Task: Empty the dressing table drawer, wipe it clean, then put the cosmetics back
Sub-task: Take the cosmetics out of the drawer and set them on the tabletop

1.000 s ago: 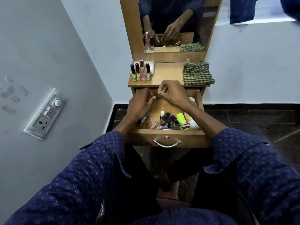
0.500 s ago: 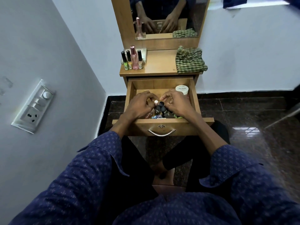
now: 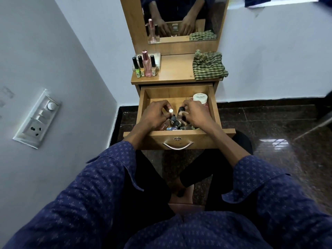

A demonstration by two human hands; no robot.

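Since a moment ago, our hands barely moved inside the drawer (image 3: 213,106): left grip (image 3: 155,115) pinches a white-capped bottle (image 3: 170,110), right grip (image 3: 195,114) curls around a black-capped bottle (image 3: 181,109) among the cosmetics (image 3: 175,124).

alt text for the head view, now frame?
Both hands reach into the open drawer: left hand pinches a white-capped bottle, right hand grips a black-capped bottle. Four bottles and a checked cloth sit on top.
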